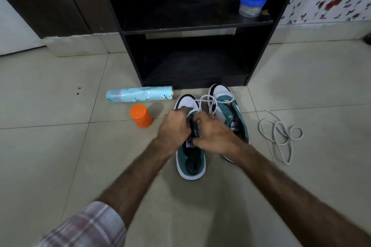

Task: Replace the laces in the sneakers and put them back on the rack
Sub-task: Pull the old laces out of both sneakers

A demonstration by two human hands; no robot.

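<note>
Two green-and-white sneakers stand side by side on the tiled floor in front of the black rack (132, 54). Both my hands are over the left sneaker (190, 164). My left hand (173, 126) grips its left eyelet flap, where a white lace (206, 102) loops. My right hand (212, 136) has its fingers curled at the eyelets and pinches the lace or flap; the exact hold is hidden. The lace loops forward across the toe of the right sneaker (226, 106). A second white lace (281, 134) lies tangled on the floor to the right.
A pale blue spray can (140, 94) lies on its side left of the sneakers, with an orange-lidded jar (140, 116) next to it. On the rack's upper shelf stands a blue-lidded plastic tub (252, 4). A flowered wall is at the right.
</note>
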